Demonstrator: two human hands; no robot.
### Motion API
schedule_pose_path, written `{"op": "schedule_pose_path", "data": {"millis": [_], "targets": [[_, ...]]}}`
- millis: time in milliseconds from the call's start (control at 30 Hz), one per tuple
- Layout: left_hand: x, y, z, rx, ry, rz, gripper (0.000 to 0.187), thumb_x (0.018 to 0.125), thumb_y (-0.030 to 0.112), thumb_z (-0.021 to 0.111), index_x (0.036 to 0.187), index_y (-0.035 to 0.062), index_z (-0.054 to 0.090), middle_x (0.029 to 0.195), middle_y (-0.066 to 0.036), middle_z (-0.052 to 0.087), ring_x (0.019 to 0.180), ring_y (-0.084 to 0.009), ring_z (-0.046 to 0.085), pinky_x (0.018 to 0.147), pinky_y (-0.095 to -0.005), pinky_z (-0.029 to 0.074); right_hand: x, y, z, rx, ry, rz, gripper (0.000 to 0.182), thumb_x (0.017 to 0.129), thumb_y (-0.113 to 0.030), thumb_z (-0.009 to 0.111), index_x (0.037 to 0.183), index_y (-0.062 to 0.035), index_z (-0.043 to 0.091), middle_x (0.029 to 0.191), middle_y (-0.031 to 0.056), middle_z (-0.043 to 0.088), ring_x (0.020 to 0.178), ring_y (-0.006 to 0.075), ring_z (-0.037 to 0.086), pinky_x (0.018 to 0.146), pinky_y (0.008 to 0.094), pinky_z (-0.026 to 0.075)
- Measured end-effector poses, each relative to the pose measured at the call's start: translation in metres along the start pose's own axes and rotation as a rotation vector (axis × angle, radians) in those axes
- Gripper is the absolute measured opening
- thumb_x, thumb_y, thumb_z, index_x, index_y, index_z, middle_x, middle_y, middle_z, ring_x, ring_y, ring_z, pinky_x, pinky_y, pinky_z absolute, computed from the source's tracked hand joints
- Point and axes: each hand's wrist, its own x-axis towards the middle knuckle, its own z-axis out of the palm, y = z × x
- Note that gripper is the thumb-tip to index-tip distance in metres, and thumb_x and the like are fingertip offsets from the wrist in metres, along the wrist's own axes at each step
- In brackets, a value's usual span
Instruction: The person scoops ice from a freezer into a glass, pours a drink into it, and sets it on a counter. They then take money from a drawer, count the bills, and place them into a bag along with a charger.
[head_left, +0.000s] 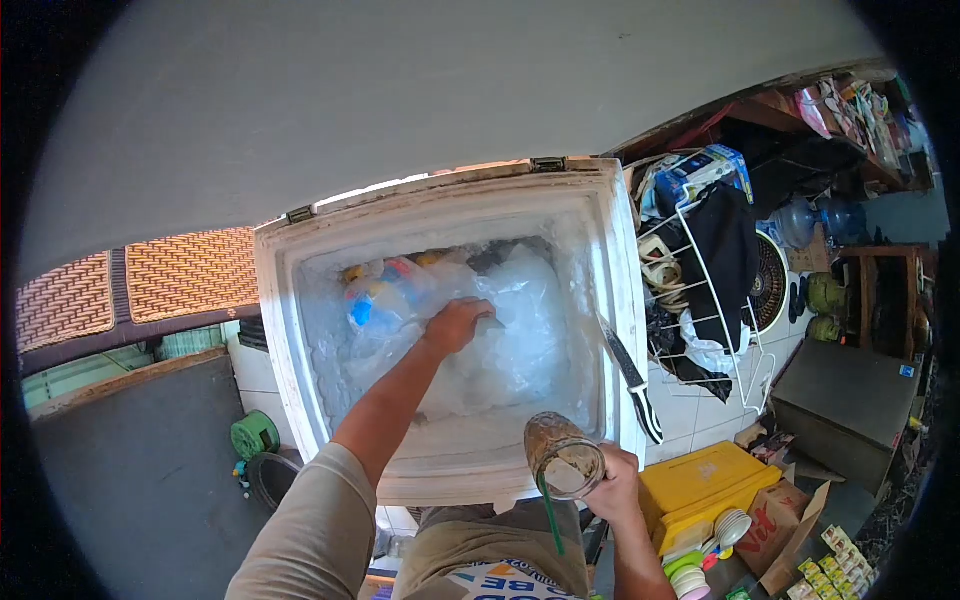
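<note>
A chest freezer (pixel 622 290) stands open before me, its inside thick with frost. My left hand (pixel 458 325) reaches into it, fingers closed on a corner of a clear plastic bag (pixel 528 310) that looks full of ice. Blue-and-white printed packs (pixel 376 302) lie in the frost left of that hand. Over the freezer's front edge, my right hand (pixel 614 485) grips a glass mug (pixel 562 455) tilted with its mouth toward me. A green straw (pixel 552 515) hangs out of the mug, and brownish residue coats its glass.
A knife (pixel 630 378) with a black-and-white handle rests on the freezer's right rim. Right of it are a white wire rack (pixel 705 275) with cloth and bags, a fan (pixel 768 283), a yellow box (pixel 700 490) and a cardboard box (pixel 775 525). The raised lid (pixel 430 100) spans the top.
</note>
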Motion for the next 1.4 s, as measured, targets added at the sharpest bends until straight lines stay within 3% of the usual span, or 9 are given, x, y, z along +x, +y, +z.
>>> {"op": "schedule_pose_path", "data": {"millis": [233, 300, 433, 600, 800, 933, 1000, 1200, 1400], "targets": [[0.019, -0.003, -0.01, -0.067, -0.207, 0.135, 0.033, 0.08, -0.002, 0.053, 0.102, 0.0195, 0.064, 0.107, -0.007, 0.064, 0.103, -0.0319, 0.059, 0.088, -0.0424, 0.047, 0.004, 0.005, 0.009, -0.012, -0.027, -0.019, 0.03, 0.057, -0.017, 0.085, 0.07, -0.0035, 0.061, 0.061, 0.0091, 0.055, 0.054, 0.024, 0.056, 0.053, 0.0324, 0.043], [0.028, 0.013, -0.019, 0.29, -0.477, 0.19, 0.033, 0.077, 0.001, 0.056, 0.101, 0.021, 0.067, 0.104, -0.008, 0.065, 0.1, -0.0312, 0.061, 0.086, -0.0421, 0.048, 0.003, 0.009, 0.011, -0.009, -0.032, -0.016, 0.03, 0.057, -0.017, 0.085, 0.071, -0.0035, 0.061, 0.061, 0.0089, 0.055, 0.054, 0.0238, 0.056, 0.053, 0.0323, 0.043], [0.035, 0.0, -0.002, 0.371, -0.602, 0.216, 0.03, 0.074, 0.006, 0.059, 0.096, 0.0225, 0.071, 0.1, -0.008, 0.068, 0.096, -0.0296, 0.064, 0.084, -0.0417, 0.05, 0.002, 0.008, 0.01, -0.028, -0.071, 0.001, 0.03, 0.058, -0.016, 0.084, 0.071, -0.0031, 0.061, 0.061, 0.0091, 0.055, 0.055, 0.0239, 0.056, 0.053, 0.0325, 0.043], [0.057, -0.011, -0.007, 0.152, -0.714, -0.038, 0.032, 0.07, 0.009, 0.06, 0.098, 0.0192, 0.074, 0.097, -0.011, 0.071, 0.09, -0.03, 0.066, 0.078, -0.0406, 0.052, 0.007, 0.006, 0.01, -0.022, -0.068, 0.017, 0.029, 0.058, -0.016, 0.084, 0.072, -0.003, 0.062, 0.062, 0.0097, 0.057, 0.056, 0.0243, 0.058, 0.055, 0.0332, 0.045], [0.073, -0.046, -0.004, -0.25, -0.673, -0.011, 0.03, 0.073, 0.009, 0.06, 0.1, 0.0095, 0.072, 0.087, -0.011, 0.071, 0.08, -0.0213, 0.063, 0.071, -0.0334, 0.05, 0.01, 0.011, 0.014, 0.051, -0.036, 0.04, 0.028, 0.06, -0.014, 0.084, 0.08, -0.0032, 0.068, 0.068, 0.0112, 0.062, 0.062, 0.0243, 0.064, 0.058, 0.0319, 0.048], [0.064, 0.006, -0.055, -0.467, -0.686, -0.084, 0.023, 0.077, 0.006, 0.055, 0.094, -0.0006, 0.069, 0.09, -0.011, 0.07, 0.085, -0.0201, 0.063, 0.082, -0.0315, 0.049, 0.02, 0.005, 0.017, 0.061, -0.009, 0.039, 0.029, 0.061, -0.014, 0.083, 0.083, -0.003, 0.068, 0.071, 0.0113, 0.064, 0.065, 0.0248, 0.065, 0.059, 0.0316, 0.049], [0.048, 0.005, -0.063, -0.567, -0.335, -0.033, 0.031, 0.078, 0.007, 0.056, 0.106, 0.004, 0.068, 0.092, -0.009, 0.068, 0.081, -0.0163, 0.06, 0.074, -0.0298, 0.048, 0.022, 0.007, 0.018, 0.041, 0.023, 0.041, 0.029, 0.061, -0.014, 0.083, 0.083, -0.0028, 0.068, 0.072, 0.0116, 0.064, 0.065, 0.0251, 0.065, 0.059, 0.0319, 0.049], [-0.016, 0.123, -0.179, -0.586, -0.199, -0.195, 0.038, 0.076, -0.004, 0.044, 0.109, 0.0002, 0.063, 0.105, -0.008, 0.065, 0.103, -0.0157, 0.056, 0.093, -0.0276, 0.041, 0.042, 0.012, 0.039, 0.029, 0.047, 0.038, 0.028, 0.062, -0.015, 0.082, 0.077, -0.003, 0.062, 0.068, 0.0131, 0.061, 0.061, 0.029, 0.061, 0.057, 0.0351, 0.047], [-0.051, 0.172, -0.217, -0.665, -0.186, -0.263, 0.041, 0.073, -0.007, 0.041, 0.108, -0.0021, 0.062, 0.106, -0.009, 0.065, 0.105, -0.0158, 0.057, 0.096, -0.028, 0.04, 0.065, 0.004, 0.053, -0.074, 0.004, -0.085, 0.031, 0.06, -0.02, 0.082, 0.076, -0.0047, 0.061, 0.062, 0.0124, 0.057, 0.058, 0.0302, 0.057, 0.055, 0.0366, 0.044]]}}
